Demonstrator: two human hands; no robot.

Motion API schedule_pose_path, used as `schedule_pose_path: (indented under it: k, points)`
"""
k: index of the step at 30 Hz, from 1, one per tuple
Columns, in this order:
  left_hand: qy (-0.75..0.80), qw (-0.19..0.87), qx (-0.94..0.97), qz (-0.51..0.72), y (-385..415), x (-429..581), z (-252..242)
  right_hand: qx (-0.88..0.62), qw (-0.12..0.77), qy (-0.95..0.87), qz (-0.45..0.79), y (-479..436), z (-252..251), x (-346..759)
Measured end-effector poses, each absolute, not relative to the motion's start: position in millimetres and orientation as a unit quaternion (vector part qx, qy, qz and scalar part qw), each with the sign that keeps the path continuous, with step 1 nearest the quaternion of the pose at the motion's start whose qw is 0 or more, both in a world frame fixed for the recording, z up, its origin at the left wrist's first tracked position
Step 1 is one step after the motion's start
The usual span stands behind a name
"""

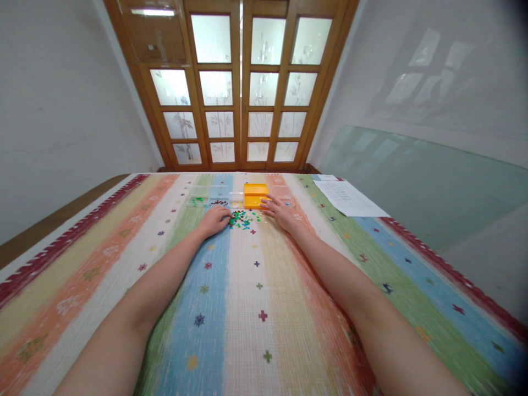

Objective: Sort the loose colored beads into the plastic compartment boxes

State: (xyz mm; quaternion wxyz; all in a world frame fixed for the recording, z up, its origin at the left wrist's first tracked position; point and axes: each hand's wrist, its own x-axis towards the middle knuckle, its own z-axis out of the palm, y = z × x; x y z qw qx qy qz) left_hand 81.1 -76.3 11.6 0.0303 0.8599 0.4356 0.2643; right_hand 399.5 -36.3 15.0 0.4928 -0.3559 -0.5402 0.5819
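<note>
A scatter of small coloured pieces (243, 221), mostly green, blue and black, lies on the striped cloth far ahead of me. My left hand (214, 219) rests at the left edge of the scatter with its fingers curled and pinched toward the pieces. My right hand (278, 211) lies at the right edge, fingers stretched flat toward an orange tray (255, 194) just behind the scatter. Both arms reach straight forward across the cloth.
Clear plastic compartments (206, 200) with green and dark pieces stand left of the orange tray. A white printed sheet (348, 198) lies at the back right. The striped cloth (247, 308) covers the table; wooden glazed doors (239, 88) stand behind.
</note>
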Motion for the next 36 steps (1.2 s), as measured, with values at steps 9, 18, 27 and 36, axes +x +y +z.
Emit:
schedule_pose_path:
  k: [9,18,27,36]
  points:
    - [0.413,0.050,0.871,0.263,-79,84,14,-0.407,0.535,-0.534,0.512,-31,15,402]
    - [0.398,0.058,0.878,0.259,-82,87,17,-0.488,0.603,-0.508,0.374,-15,9,413]
    - [0.389,0.053,0.890,0.230,-89,94,26,-0.493,0.585,-0.545,0.344,-16,5,413]
    - [0.424,0.049,0.867,0.257,-88,95,22,-0.485,0.581,-0.561,0.335,-13,0,414]
